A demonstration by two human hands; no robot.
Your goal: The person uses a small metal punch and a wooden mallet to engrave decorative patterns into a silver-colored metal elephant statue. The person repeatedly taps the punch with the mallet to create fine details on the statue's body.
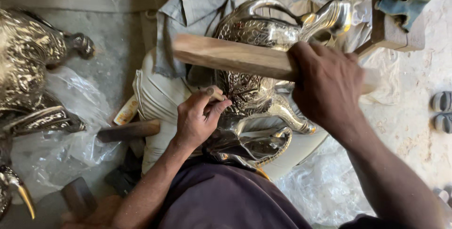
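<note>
A shiny embossed metal animal figure (256, 31) lies on a pale cushion (157, 99) in front of me. My left hand (197, 118) pinches a small punch tool (215, 92) upright against the figure's patterned side. My right hand (325, 85) grips a long wooden mallet block (230, 55), held level above the figure and just over the punch. The figure's lower legs and base (256, 146) curve toward my lap.
Another ornate metal figure (28, 78) rests on clear plastic sheeting (66, 149) at the left. A wooden handle (129, 130) lies beside the cushion. Grey cloth (197, 3) sits behind, a wooden stool (391, 26) at upper right, and sandals (442, 111) at the right edge.
</note>
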